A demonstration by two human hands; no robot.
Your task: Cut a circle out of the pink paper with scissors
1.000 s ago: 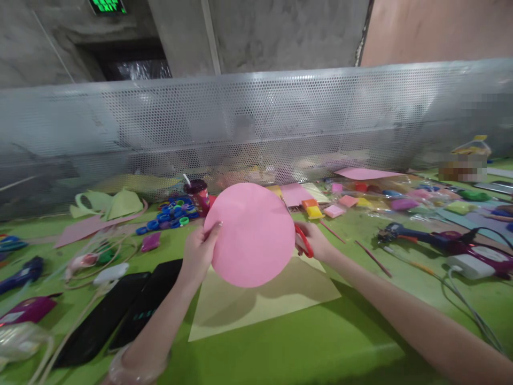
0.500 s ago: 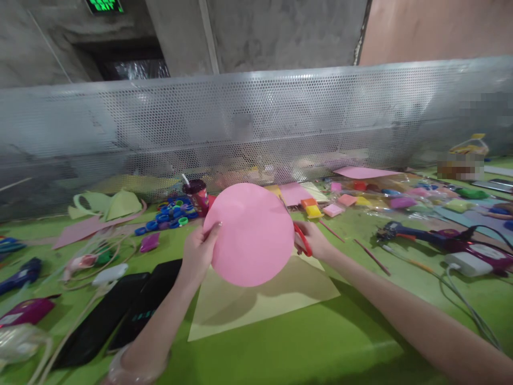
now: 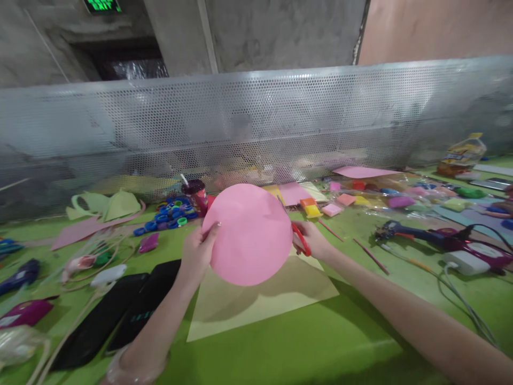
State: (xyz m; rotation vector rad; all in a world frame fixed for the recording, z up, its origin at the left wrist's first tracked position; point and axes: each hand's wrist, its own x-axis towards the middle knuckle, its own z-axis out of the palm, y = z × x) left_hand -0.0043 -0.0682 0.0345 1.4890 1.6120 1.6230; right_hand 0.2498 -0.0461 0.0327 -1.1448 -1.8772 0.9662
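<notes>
Scissors with red handles, gripped in the right hand, stay at the edge of round pink paper pinched by the left hand; cutting seems paused.

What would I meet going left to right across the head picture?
Green scraps → left hand → pink circle → scissors → right hand → bottle.
</notes>
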